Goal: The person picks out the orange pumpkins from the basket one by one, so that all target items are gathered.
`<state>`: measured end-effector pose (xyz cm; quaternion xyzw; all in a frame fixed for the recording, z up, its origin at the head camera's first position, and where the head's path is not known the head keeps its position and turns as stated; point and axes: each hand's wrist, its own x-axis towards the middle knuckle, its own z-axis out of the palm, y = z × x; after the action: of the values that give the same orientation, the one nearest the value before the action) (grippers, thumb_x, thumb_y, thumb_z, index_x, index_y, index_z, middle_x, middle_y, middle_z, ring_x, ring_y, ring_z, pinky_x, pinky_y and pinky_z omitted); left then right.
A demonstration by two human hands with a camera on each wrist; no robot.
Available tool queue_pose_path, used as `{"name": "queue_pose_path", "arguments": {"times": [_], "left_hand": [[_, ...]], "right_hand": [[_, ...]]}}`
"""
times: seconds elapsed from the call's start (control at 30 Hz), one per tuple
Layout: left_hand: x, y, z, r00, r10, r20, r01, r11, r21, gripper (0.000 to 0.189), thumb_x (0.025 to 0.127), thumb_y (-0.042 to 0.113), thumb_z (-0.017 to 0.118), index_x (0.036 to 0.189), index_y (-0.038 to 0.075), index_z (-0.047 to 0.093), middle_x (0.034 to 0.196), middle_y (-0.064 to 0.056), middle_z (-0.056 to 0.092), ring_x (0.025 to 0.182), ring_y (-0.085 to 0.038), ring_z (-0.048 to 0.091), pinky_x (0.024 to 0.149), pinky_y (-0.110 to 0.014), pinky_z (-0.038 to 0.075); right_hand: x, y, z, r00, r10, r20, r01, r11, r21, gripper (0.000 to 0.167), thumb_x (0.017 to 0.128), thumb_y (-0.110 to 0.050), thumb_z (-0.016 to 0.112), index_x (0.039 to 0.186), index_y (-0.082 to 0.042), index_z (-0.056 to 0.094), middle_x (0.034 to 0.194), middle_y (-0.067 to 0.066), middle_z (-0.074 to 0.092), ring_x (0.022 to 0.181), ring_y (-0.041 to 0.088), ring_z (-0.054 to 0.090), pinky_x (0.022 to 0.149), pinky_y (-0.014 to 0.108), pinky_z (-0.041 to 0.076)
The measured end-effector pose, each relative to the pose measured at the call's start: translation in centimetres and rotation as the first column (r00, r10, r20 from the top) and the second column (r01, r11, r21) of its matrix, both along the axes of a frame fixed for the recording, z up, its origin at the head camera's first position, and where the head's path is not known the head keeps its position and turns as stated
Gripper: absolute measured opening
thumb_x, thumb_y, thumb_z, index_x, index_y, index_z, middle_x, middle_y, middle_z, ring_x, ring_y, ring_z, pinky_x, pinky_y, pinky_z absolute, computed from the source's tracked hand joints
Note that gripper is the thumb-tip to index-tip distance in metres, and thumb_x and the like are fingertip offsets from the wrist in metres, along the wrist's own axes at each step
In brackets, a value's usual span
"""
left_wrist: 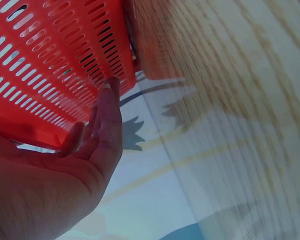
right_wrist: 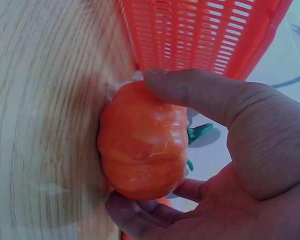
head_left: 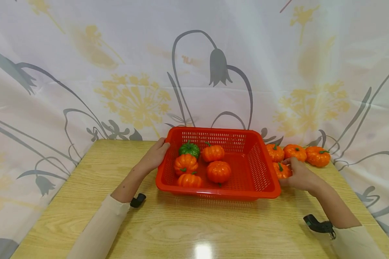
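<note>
A red plastic basket [head_left: 218, 192] with slotted walls stands on the table. Inside it are a green pumpkin [head_left: 189, 150] and several orange pumpkins [head_left: 218, 172]. At the basket's left side, my left hand [head_left: 155, 155] grips the rim; the left wrist view has its fingers under the rim, against the outer wall [left_wrist: 65, 55]. My right hand [head_left: 299, 175] is just beyond the right wall, holding a small orange pumpkin [right_wrist: 142, 142] with a green stem. Thumb and fingers lie on opposite sides of that pumpkin, which sits at the tabletop.
Behind my right hand, three more orange pumpkins [head_left: 295, 153] line up along the table's back edge, one partly hidden by the basket. The wooden table [head_left: 168, 226] ends at a flower-printed curtain [head_left: 136, 54]. Each wrist wears a black camera mount [head_left: 319, 223].
</note>
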<state>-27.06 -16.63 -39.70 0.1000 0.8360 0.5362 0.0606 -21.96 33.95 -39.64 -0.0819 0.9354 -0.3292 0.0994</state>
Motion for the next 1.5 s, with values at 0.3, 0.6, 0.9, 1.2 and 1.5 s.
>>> {"name": "queue_pose_path", "arguments": {"times": [0.3, 0.6, 0.9, 1.2, 1.5], "left_hand": [[0.3, -0.1, 0.1, 1.000, -0.001, 0.008, 0.001, 1.000, 0.007, 0.044, 0.115, 0.029, 0.032, 0.144, -0.002, 0.043, 0.124, -0.024, 0.061, 0.095, -0.029, 0.072, 0.079, -0.033, 0.061], [0.0, 0.0, -0.1, 1.000, 0.004, 0.005, -0.004, 1.000, -0.007, 0.046, 0.115, 0.031, 0.034, 0.146, -0.001, 0.044, 0.129, -0.023, 0.060, 0.104, -0.032, 0.069, 0.086, -0.035, 0.060], [0.0, -0.1, 0.0, 1.000, -0.001, -0.002, 0.001, 1.000, 0.010, 0.043, 0.115, 0.028, 0.033, 0.142, -0.003, 0.045, 0.123, -0.023, 0.062, 0.095, -0.027, 0.070, 0.080, -0.031, 0.060], [-0.1, -0.1, -0.2, 1.000, -0.006, -0.011, 0.007, 1.000, 0.020, 0.041, 0.115, 0.026, 0.033, 0.140, -0.003, 0.046, 0.121, -0.023, 0.062, 0.094, -0.027, 0.070, 0.078, -0.029, 0.059], [-0.3, -0.2, -0.3, 1.000, -0.014, -0.011, 0.014, 1.000, 0.024, 0.041, 0.115, 0.026, 0.032, 0.139, -0.004, 0.045, 0.120, -0.024, 0.061, 0.094, -0.031, 0.071, 0.078, -0.030, 0.059]], "right_hand": [[0.5, 0.0, 1.6, 0.999, 0.022, 0.036, -0.023, 1.000, 0.017, 0.090, 0.091, -0.025, 0.083, 0.146, 0.022, 0.030, 0.139, 0.043, 0.042, 0.120, 0.055, 0.050, 0.094, 0.061, 0.054], [1.5, 0.0, 3.9, 0.998, 0.019, -0.055, -0.015, 0.998, 0.061, 0.067, 0.103, -0.019, 0.067, 0.145, 0.022, 0.034, 0.142, 0.045, 0.045, 0.125, 0.059, 0.049, 0.101, 0.070, 0.047], [2.5, -3.8, 5.8, 0.988, 0.006, -0.155, -0.008, 1.000, -0.012, 0.066, 0.106, -0.032, 0.067, 0.146, 0.014, 0.042, 0.145, 0.036, 0.048, 0.133, 0.055, 0.048, 0.110, 0.068, 0.041], [2.7, -7.6, 6.5, 0.975, 0.054, -0.217, -0.058, 0.998, -0.013, 0.068, 0.097, -0.032, 0.080, 0.143, 0.008, 0.049, 0.140, 0.029, 0.054, 0.129, 0.052, 0.053, 0.108, 0.066, 0.045], [2.5, -10.1, 6.3, 0.957, 0.111, -0.267, -0.112, 0.994, 0.013, 0.067, 0.092, -0.031, 0.085, 0.142, 0.004, 0.054, 0.140, 0.026, 0.057, 0.128, 0.048, 0.056, 0.109, 0.063, 0.046]]}}
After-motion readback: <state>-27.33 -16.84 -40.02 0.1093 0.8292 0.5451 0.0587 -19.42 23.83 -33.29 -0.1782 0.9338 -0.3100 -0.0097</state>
